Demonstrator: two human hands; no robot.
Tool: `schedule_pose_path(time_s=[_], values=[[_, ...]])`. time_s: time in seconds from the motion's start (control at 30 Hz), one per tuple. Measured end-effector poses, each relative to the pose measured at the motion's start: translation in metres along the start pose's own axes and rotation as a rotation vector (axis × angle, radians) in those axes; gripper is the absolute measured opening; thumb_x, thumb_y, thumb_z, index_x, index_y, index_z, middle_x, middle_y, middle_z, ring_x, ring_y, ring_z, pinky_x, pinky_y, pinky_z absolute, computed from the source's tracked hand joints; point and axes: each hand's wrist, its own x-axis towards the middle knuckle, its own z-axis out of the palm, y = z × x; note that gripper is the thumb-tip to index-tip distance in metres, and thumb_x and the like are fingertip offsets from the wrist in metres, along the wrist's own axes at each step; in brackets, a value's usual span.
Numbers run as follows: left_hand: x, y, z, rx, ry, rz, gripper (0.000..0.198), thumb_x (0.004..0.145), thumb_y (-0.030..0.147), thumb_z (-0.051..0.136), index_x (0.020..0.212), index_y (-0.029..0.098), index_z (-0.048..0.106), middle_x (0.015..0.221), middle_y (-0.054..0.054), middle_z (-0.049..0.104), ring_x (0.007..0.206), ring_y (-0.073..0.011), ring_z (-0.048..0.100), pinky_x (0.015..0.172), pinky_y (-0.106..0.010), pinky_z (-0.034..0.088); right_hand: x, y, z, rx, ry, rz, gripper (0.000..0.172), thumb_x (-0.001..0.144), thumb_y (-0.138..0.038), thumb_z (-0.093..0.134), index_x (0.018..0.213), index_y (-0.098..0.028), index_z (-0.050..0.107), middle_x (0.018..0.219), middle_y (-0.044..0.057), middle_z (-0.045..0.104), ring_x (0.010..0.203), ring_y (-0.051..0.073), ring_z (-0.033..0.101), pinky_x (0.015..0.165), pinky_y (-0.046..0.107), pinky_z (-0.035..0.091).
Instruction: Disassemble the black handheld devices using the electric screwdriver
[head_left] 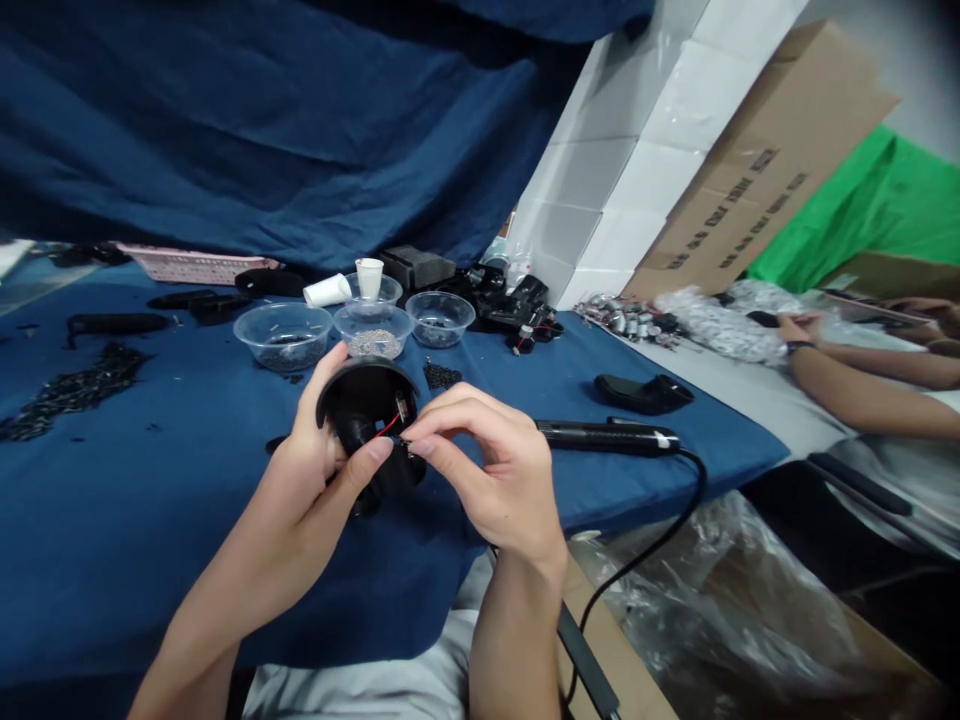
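There's the left hand (300, 465) clamped round a black dome housing (367, 395), up over the blue-cloth worktop (112, 540); the right hand (487, 480) pinches a red wire (388, 428), fingers together, just beside a corded black tool (607, 436) near the worktop's edge.

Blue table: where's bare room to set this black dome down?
Bare cloth lies left of the left hand, below the black pieces, and between the corded tool and the front edge. Crowded: the clear bowls behind the black dome.
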Motion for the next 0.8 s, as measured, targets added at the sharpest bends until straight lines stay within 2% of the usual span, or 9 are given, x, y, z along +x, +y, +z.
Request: schedule_pose_path(time_s=[0.1,0.17,0.23,0.3,0.37,0.5,0.63,0.73,0.8], values=[[0.004,0.004,-0.002,-0.072,-0.031,0.009,0.050,0.109,0.047,0.070,0.152,0.025,0.059,0.102,-0.003,0.073,0.120,-0.0274,0.076,0.114,-0.041,0.063,0.002,0.003,0.009,-0.059,0.035,-0.057,0.014,0.101,-0.007,0.078,0.098,-0.021,0.081,0.097,0.001,0.080,0.091,0.013,0.074,0.083,0.028,0.061],[0.005,0.007,-0.004,-0.072,0.000,0.025,0.022,0.108,0.045,0.072,0.115,0.024,0.068,0.076,0.003,0.051,0.096,-0.0233,0.073,0.099,-0.034,0.066,0.003,0.005,0.014,-0.086,0.054,-0.036,0.011,0.102,-0.011,0.080,0.100,-0.022,0.082,0.105,0.002,0.076,0.095,0.014,0.073,0.079,0.027,0.061],[0.005,0.007,-0.006,-0.077,0.025,0.034,0.035,0.106,0.046,0.075,0.085,0.025,0.055,0.070,0.006,0.032,0.072,-0.0164,0.056,0.085,-0.028,0.065,0.003,0.006,0.019,-0.102,0.059,-0.019,0.009,0.101,-0.015,0.082,0.101,-0.023,0.083,0.110,0.003,0.070,0.100,0.014,0.072,0.077,0.026,0.061],[0.004,0.007,-0.008,-0.091,0.038,0.031,0.053,0.106,0.048,0.077,0.076,0.025,0.040,0.072,0.006,0.027,0.062,-0.0119,0.035,0.076,-0.023,0.060,0.003,0.007,0.022,-0.115,0.054,-0.024,0.010,0.101,-0.015,0.081,0.101,-0.024,0.083,0.111,0.003,0.069,0.103,0.015,0.071,0.078,0.026,0.062],[0.005,0.005,-0.010,-0.109,0.039,0.020,0.058,0.106,0.048,0.077,0.075,0.024,0.035,0.073,0.006,0.027,0.061,-0.0115,0.022,0.072,-0.021,0.056,0.003,0.008,0.024,-0.131,0.045,-0.028,0.012,0.101,-0.013,0.080,0.102,-0.024,0.083,0.111,0.003,0.069,0.104,0.015,0.072,0.080,0.026,0.063],[0.006,0.002,-0.013,-0.184,0.020,-0.014,0.058,0.105,0.046,0.079,0.076,0.024,0.034,0.073,0.007,0.025,0.061,-0.0113,0.019,0.076,-0.021,0.057,0.003,0.009,0.027,-0.180,0.033,-0.039,0.014,0.102,-0.011,0.078,0.103,-0.025,0.083,0.112,0.002,0.069,0.103,0.015,0.071,0.086,0.028,0.064],[0.007,0.000,-0.015,-0.323,-0.034,-0.075,0.036,0.100,0.041,0.085,0.088,0.024,0.055,0.078,0.005,0.047,0.069,-0.0120,0.049,0.081,-0.022,0.058,0.002,0.009,0.030,-0.253,0.026,-0.061,0.015,0.103,-0.011,0.076,0.104,-0.025,0.082,0.111,0.003,0.069,0.104,0.017,0.072,0.091,0.033,0.065],[0.007,-0.002,-0.019,-0.356,-0.071,-0.097,0.019,0.101,0.037,0.083,0.106,0.026,0.068,0.093,0.003,0.066,0.088,-0.0157,0.066,0.088,-0.022,0.058,0.002,0.008,0.034,-0.295,0.027,-0.092,0.018,0.103,-0.009,0.075,0.105,-0.025,0.082,0.111,0.002,0.069,0.101,0.015,0.072,0.091,0.032,0.065],[0.007,-0.004,-0.021,-0.363,-0.089,-0.104,0.021,0.103,0.034,0.081,0.120,0.027,0.072,0.111,0.002,0.075,0.101,-0.0173,0.071,0.093,-0.021,0.057,0.002,0.007,0.035,-0.315,0.032,-0.114,0.019,0.103,-0.007,0.074,0.105,-0.024,0.081,0.109,0.002,0.069,0.099,0.014,0.072,0.089,0.031,0.065]])
